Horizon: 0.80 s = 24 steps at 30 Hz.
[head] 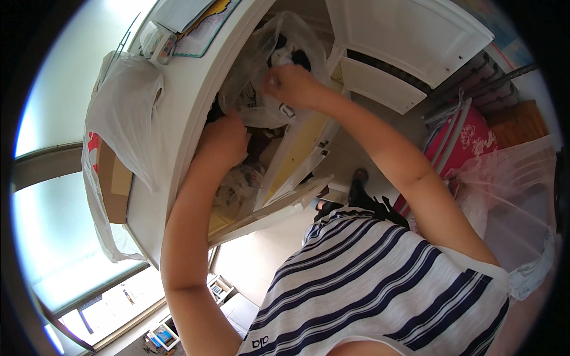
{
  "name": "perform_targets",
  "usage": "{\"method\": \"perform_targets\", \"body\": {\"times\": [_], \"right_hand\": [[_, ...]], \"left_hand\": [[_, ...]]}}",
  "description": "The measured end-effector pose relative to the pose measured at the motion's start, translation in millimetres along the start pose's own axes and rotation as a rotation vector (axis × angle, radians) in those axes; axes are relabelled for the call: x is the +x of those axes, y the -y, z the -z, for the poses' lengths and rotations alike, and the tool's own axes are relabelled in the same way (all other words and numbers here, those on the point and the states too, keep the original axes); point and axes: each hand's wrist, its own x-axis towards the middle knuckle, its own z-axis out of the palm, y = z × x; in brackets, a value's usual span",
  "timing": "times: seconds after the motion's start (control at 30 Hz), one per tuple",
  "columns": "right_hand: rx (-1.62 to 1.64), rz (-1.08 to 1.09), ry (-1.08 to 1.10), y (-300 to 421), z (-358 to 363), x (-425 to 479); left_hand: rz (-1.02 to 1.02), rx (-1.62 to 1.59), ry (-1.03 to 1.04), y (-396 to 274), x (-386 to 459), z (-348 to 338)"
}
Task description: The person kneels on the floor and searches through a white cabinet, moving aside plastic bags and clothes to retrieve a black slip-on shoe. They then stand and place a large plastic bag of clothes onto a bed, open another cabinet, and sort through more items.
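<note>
A translucent plastic bag (pixel 254 66) sits in the open white cabinet drawer (pixel 289 164), with black and white items (pixel 285 55) inside it. The fingers of my right hand (pixel 294 84) are closed on the bag's thin plastic, over its opening. My left hand (pixel 227 135) is curled by the bag's near left edge, against the countertop side. Its fingertips are hidden, so a hold on the bag cannot be made out. Crumpled clear plastic (pixel 236 191) lies below my left hand in the drawer.
The white countertop (pixel 178 98) bears a white plastic bag (pixel 129 93), a cardboard box (pixel 111 178), a clear container (pixel 158 42) and papers (pixel 182 15). An open cabinet door (pixel 409 35) stands at upper right. Pink tulle (pixel 503 173) is beside my right arm.
</note>
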Motion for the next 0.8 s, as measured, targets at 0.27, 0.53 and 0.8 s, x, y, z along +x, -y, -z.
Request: {"method": "perform_targets", "body": {"times": [0.27, 0.53, 0.8], "right_hand": [[-0.383, -0.135, 0.067, -8, 10, 8], [-0.471, 0.075, -0.159, 18, 25, 9], [-0.668, 0.391, 0.053, -1, -3, 38]], "left_hand": [[-0.041, -0.180, -0.291, -6, -9, 6], [0.021, -0.265, -0.364, -9, 1, 9], [-0.019, -0.158, -0.351, 0, 2, 8]]}}
